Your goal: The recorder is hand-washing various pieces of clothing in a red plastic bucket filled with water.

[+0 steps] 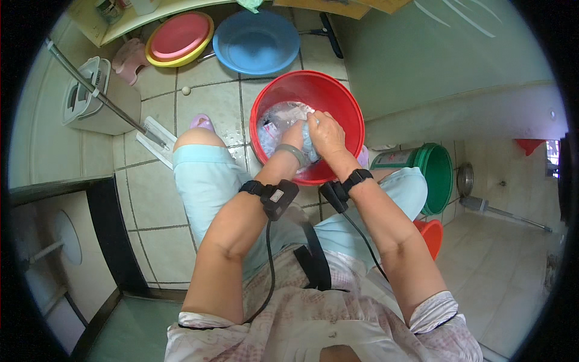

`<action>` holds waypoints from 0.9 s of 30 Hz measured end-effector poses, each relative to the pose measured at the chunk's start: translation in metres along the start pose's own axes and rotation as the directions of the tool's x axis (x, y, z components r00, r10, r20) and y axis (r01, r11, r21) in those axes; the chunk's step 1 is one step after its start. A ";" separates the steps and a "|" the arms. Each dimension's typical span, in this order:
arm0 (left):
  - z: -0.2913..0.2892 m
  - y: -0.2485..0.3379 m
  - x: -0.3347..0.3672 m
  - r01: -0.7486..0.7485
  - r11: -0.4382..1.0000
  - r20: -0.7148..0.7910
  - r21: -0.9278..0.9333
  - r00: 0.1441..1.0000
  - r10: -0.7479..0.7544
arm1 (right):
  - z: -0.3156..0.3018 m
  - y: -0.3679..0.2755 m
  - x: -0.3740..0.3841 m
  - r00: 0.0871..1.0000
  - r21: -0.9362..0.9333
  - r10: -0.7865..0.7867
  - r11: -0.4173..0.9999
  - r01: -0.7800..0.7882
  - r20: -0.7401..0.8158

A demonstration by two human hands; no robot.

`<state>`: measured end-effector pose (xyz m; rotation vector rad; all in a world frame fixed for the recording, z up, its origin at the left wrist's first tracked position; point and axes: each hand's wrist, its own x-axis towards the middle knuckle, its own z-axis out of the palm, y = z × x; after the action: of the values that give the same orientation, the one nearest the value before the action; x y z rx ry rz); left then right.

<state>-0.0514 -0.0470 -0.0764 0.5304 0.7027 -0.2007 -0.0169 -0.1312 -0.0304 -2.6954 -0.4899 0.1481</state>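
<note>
A deep red bucket (pixel 354 123) stands on the tiled floor between my knees, with soapy-looking water and wet cloth (pixel 269 134) inside. Both my hands are together within its rim, closed on a bunched light-blue cloth (pixel 309 146). My left hand (pixel 294 135) reaches down at the cloth's left side, its fingertips mostly hidden. From the right, my right hand (pixel 327 133) wraps its fingers over the upper part of the bunch. Whether the cloth in my hands joins the pieces in the water, I cannot tell.
Ahead are a blue basin (pixel 256 43), a pink basin (pixel 180 34) in a yellow basin (pixel 154 55), and a pink stool (pixel 128 59). A flat mop (pixel 96 93) leans at left by a white bin (pixel 90 108). Right: a green bucket (pixel 443 181) and an orange-red container (pixel 430 235).
</note>
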 end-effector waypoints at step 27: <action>0.029 0.072 -0.062 0.179 0.975 0.202 -0.132 0.968 -0.151 | -0.037 0.050 -0.044 0.901 0.810 -0.056 0.464 -0.359 0.430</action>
<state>-0.0566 -0.0009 0.0119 0.3039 0.5693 -0.3479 -0.0358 -0.2040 -0.0147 -1.6237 -0.1632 0.7991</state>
